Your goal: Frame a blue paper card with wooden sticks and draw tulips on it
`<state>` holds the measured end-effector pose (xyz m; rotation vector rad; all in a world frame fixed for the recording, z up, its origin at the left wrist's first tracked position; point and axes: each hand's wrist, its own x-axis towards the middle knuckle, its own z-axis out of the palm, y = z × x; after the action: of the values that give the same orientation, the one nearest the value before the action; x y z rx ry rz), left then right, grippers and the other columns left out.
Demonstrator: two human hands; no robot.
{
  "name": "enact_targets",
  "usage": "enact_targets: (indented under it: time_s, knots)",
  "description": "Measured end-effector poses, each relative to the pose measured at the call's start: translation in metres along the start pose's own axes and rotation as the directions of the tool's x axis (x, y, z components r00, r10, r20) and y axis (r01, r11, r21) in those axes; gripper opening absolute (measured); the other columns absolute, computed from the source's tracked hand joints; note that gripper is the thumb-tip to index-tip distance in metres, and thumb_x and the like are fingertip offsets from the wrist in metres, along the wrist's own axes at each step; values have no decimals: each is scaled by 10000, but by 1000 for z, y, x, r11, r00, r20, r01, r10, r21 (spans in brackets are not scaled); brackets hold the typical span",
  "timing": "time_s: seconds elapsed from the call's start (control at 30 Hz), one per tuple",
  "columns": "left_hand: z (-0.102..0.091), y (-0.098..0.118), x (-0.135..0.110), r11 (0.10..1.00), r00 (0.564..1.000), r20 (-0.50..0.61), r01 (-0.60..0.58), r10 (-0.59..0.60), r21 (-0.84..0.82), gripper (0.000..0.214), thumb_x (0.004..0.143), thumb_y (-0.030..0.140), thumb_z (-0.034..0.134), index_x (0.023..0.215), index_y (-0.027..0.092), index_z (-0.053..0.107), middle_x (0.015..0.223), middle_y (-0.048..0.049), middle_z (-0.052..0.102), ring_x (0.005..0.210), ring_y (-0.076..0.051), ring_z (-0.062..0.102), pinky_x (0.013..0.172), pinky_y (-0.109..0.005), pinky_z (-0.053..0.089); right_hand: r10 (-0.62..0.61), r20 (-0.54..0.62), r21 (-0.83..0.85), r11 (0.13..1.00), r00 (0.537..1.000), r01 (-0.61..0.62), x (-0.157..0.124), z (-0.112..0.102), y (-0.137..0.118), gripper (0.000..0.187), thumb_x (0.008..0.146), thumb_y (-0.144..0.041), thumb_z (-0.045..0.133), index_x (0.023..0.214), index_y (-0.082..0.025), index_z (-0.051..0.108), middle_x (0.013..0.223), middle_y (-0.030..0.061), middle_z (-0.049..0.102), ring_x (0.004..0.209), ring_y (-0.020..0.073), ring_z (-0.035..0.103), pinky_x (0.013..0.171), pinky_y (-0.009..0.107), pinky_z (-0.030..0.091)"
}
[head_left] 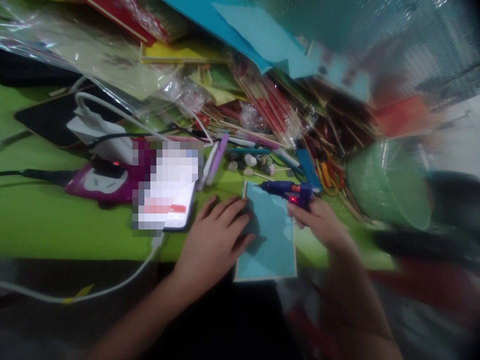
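My right hand [317, 217] is wrapped round the handle of a dark blue glue gun [298, 191] with a red light lit on its side. The gun's nozzle points left, over the top edge of a light blue rectangular card [270, 245]. Thin pale strips border the card along the edges I can see. My left hand [221, 225] lies on the card's left side, fingers stretched out and slightly spread, gripping nothing. The card's near end juts past the table's front edge.
A lit phone [180, 215] on a white cable and a magenta power strip [97, 182] lie to the left. Pebbles [251, 162], scissors [330, 175] and a green translucent tub [388, 185] stand beyond and right. Bundled sticks [273, 107] and plastic wrap crowd the back of the green table [93, 235].
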<state>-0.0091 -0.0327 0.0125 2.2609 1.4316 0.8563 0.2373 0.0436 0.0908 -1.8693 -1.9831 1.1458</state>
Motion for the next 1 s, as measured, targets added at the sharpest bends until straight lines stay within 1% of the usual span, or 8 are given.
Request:
enact_targets:
  time_s: [0.1,0.27,0.5,0.6,0.77,1.0]
  knots:
    - [1,0,0,1000,1000,-8,-5,5,6,202,1002,294,653,1169,204,723,1412,-101,710,1325,-335,646,1181,-617,457,-16,-1,3,1000,1000,16,0,2,-2,434,888,-633,673,744,-227,617,559,-24,536,528,157,527,537,294,422]
    - [1,0,0,1000,1000,3,-3,3,5,213,1004,287,643,1182,202,723,1428,-100,703,1329,-338,644,1183,-622,452,-25,19,-20,999,1000,25,2,6,-5,403,906,-612,667,816,-220,645,585,-23,569,543,163,546,551,295,418]
    - [1,-1,0,1000,1000,-12,-8,8,-5,236,999,298,670,1204,193,721,1429,-105,702,1318,-344,652,1175,-632,457,4,-20,-44,999,1000,-5,-3,-3,4,412,887,-627,670,759,-237,622,534,-27,536,511,171,533,532,302,415]
    - [1,-1,0,1000,1000,-11,-12,12,-5,248,993,302,679,1208,188,723,1426,-108,703,1309,-350,656,1168,-640,463,5,-21,-35,999,1000,-5,-4,-3,3,418,885,-632,666,757,-236,620,541,-25,542,515,168,530,530,301,416]
    - [2,-1,0,1000,1000,-14,-16,16,8,234,1009,310,650,1193,189,731,1419,-116,708,1314,-356,656,1160,-635,473,-8,-20,-42,999,1000,7,-3,0,2,440,879,-644,661,735,-231,608,554,-21,550,515,162,533,535,299,413]
    - [1,-1,0,1000,1000,-8,-5,5,-7,251,989,292,678,1217,206,741,1415,-112,709,1318,-350,653,1171,-639,466,10,-39,-49,999,999,-12,-6,-4,7,425,872,-633,678,736,-235,616,537,-18,542,508,172,526,524,307,429]
